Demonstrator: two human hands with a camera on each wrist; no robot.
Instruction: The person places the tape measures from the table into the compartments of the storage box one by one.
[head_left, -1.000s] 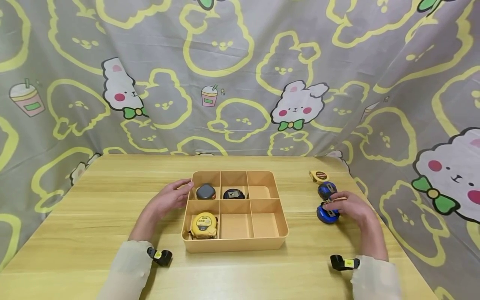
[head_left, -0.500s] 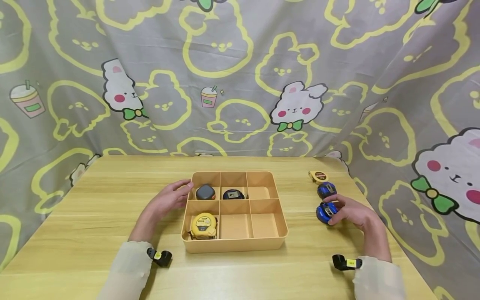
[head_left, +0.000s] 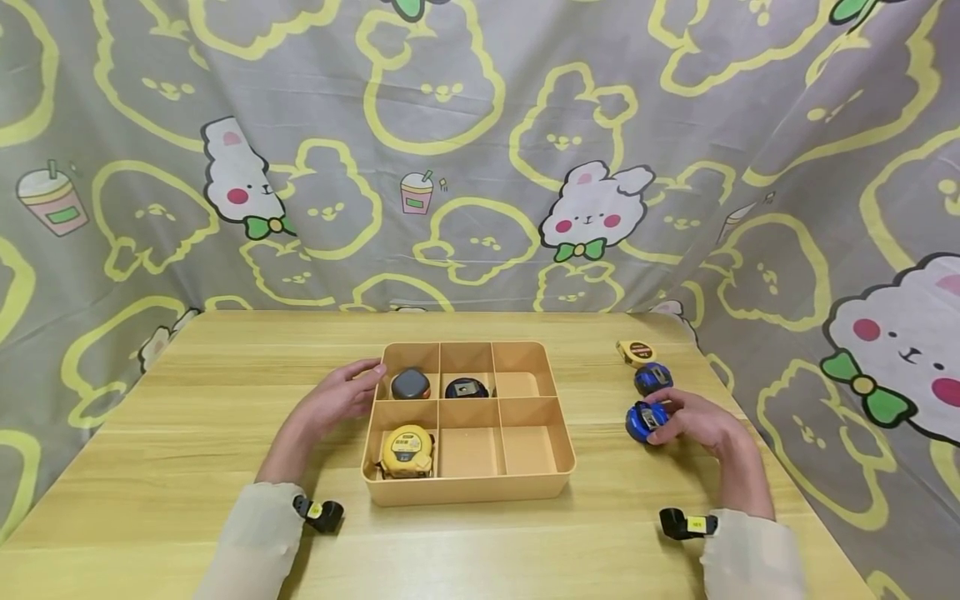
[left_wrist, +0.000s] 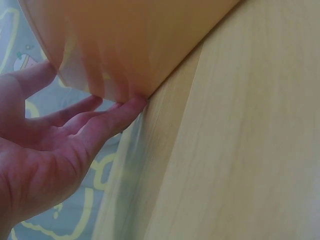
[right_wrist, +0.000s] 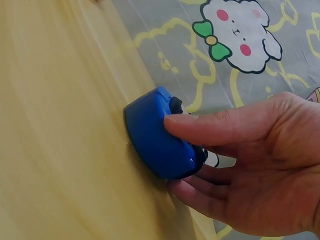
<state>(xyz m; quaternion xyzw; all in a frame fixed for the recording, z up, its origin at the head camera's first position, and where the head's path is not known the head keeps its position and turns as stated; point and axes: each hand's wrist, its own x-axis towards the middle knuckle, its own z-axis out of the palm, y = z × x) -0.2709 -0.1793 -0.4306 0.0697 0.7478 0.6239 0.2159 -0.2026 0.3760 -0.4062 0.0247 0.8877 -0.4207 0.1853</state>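
My right hand (head_left: 701, 423) pinches a blue tape measure (head_left: 647, 422) at the right of the table. In the right wrist view, the thumb lies on the near edge of the blue tape measure (right_wrist: 157, 135) and other fingers are beneath or behind it, partly hidden. My left hand (head_left: 341, 396) rests against the left side of an orange compartment box (head_left: 468, 490). In the left wrist view, its fairly straight fingers touch the outer wall of the box (left_wrist: 125, 45), with the thumb by an edge.
The box holds a yellow tape measure (head_left: 408, 451) front left, a dark rounded tape measure (head_left: 411, 384) back left and a dark blue one (head_left: 467, 388) back middle. Beyond my right hand lie another blue tape measure (head_left: 653, 378) and a small yellow one (head_left: 637, 353).
My right hand has closed its fingers and thumb on the front blue tape measure, which has shifted slightly to the left. The left hand and the box have stayed in place.
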